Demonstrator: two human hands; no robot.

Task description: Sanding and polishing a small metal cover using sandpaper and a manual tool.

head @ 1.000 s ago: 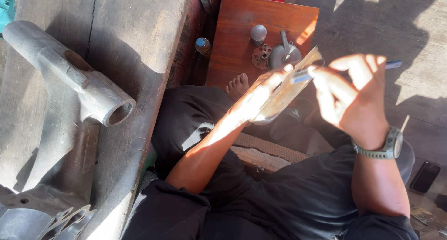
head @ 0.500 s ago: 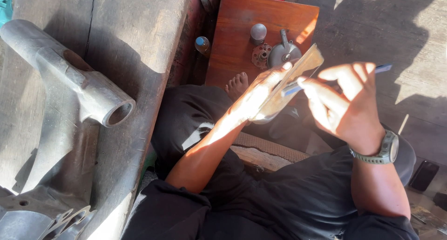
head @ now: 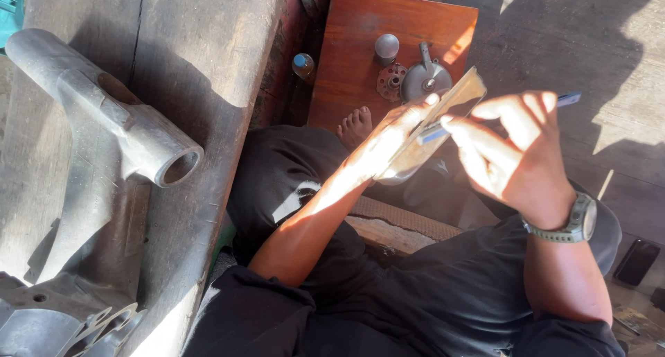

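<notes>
Seen from the head camera, the person sits cross-legged in dark clothes, both forearms raised in strong sunlight at about one o'clock from the middle of the view. The left hand [head: 388, 145] is closed around a flat, pale elongated piece [head: 443, 118], gripping it along its lower part so that its upper end sticks out toward one o'clock. The right hand [head: 519, 149], with a grey wristwatch [head: 571, 222] at its wrist, pinches a thin blue-tipped tool [head: 569, 99]; the tool's near end lies against the flat piece, between the two hands, while its far tip points out toward two o'clock. So the flat piece sits just above the lap, touched by both hands. Behind the hands, at twelve o'clock, stands a low reddish wooden board [head: 346, 66] carrying a round grey metal housing [head: 424, 78], a small toothed disc [head: 391, 81] just beside it, and a dark knob [head: 386, 46]. A bare foot [head: 355, 127] rests at the board's near edge, and a small blue-capped bottle [head: 303, 64] stands at the board's left edge. At nine o'clock a large grey cast-metal tube fitting [head: 118, 121] lies on a worn wooden bench [head: 208, 45]. A dark phone [head: 635, 261] lies on the ground at four o'clock.
</notes>
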